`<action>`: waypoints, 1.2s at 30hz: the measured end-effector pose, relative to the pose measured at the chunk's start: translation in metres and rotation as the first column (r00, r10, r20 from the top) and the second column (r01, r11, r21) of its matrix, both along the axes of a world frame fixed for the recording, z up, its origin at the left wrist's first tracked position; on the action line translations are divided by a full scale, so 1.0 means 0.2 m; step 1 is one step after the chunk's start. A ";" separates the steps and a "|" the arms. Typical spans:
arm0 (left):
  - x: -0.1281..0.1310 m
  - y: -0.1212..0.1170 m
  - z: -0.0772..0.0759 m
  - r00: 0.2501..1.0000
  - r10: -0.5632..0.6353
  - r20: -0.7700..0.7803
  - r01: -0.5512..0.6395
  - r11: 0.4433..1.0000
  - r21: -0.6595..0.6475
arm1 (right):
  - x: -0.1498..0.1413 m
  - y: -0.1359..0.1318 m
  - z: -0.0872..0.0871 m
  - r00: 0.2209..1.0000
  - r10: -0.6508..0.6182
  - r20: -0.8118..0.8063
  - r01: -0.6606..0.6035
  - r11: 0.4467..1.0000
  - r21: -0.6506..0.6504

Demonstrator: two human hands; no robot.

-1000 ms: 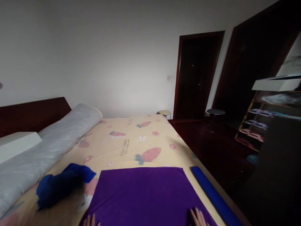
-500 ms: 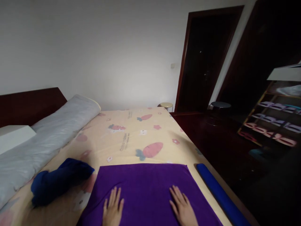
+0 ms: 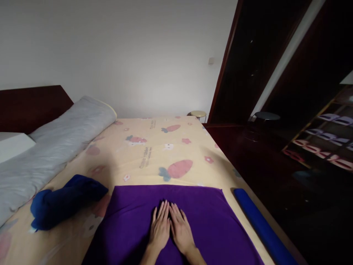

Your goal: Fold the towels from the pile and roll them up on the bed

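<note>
A purple towel point(image 3: 129, 224) lies spread flat on the near end of a bed with a cream sheet point(image 3: 154, 151) printed with carrots. My left hand point(image 3: 160, 230) and my right hand point(image 3: 180, 230) rest palm down side by side on the middle of the towel, fingers stretched out and nearly touching. Neither hand holds anything. A crumpled dark blue cloth point(image 3: 62, 200) sits on the sheet to the left of the towel. A rolled blue towel point(image 3: 261, 226) lies along the bed's right edge.
A grey rolled duvet point(image 3: 55, 143) runs along the left by the dark headboard point(image 3: 33, 106). A white box point(image 3: 12, 145) sits at far left. Right of the bed are dark floor, two stools point(image 3: 198, 114), a dark doorway point(image 3: 242, 62) and a shelf rack point(image 3: 325, 140).
Both hands slid forward and inward over the purple towel, from its near corners to meeting at its middle. The view tilted down and shifted.
</note>
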State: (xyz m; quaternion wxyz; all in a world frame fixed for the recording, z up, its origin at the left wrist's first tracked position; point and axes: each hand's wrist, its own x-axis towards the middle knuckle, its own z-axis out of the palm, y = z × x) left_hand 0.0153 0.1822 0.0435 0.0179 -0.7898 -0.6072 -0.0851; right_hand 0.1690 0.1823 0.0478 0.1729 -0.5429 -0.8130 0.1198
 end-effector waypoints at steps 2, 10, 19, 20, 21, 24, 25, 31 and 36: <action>0.01 0.10 0.02 1.000 0.016 0.007 -0.016 0.999 -0.052 | -0.01 0.09 0.01 1.000 0.024 0.015 -0.023 0.998 -0.066; -0.92 0.23 0.11 0.857 0.490 -0.157 -0.511 0.848 -0.143 | 1.01 0.34 -0.15 0.908 -0.351 0.230 0.347 0.936 0.060; -0.26 0.37 0.11 0.993 0.109 -0.054 -0.113 0.991 -0.072 | 0.25 0.32 -0.05 0.985 -0.130 0.110 0.125 0.991 0.056; -0.15 0.39 0.09 0.998 0.047 -0.032 -0.050 0.994 -0.097 | 0.13 0.32 -0.04 0.995 -0.055 0.084 0.052 0.998 0.033; -0.09 0.40 0.08 1.000 0.008 -0.014 -0.010 0.993 -0.118 | 0.05 0.33 -0.02 0.997 -0.002 0.075 0.001 1.000 0.010; -0.18 0.41 0.08 0.996 0.088 -0.026 -0.091 0.988 -0.125 | 0.12 0.38 0.01 0.995 -0.028 0.098 0.030 0.999 -0.027; -0.29 0.41 0.09 0.984 0.173 -0.044 -0.177 0.978 -0.113 | 0.24 0.40 0.01 0.989 -0.091 0.114 0.095 0.995 -0.029; -1.15 0.37 0.14 0.858 0.485 -0.171 -0.506 0.856 -0.110 | 1.07 0.42 -0.14 0.866 -0.440 0.238 0.439 0.897 0.058; -1.18 0.43 0.11 0.805 0.543 -0.241 -0.574 0.814 -0.084 | 1.15 0.45 -0.18 0.837 -0.444 0.320 0.458 0.888 0.034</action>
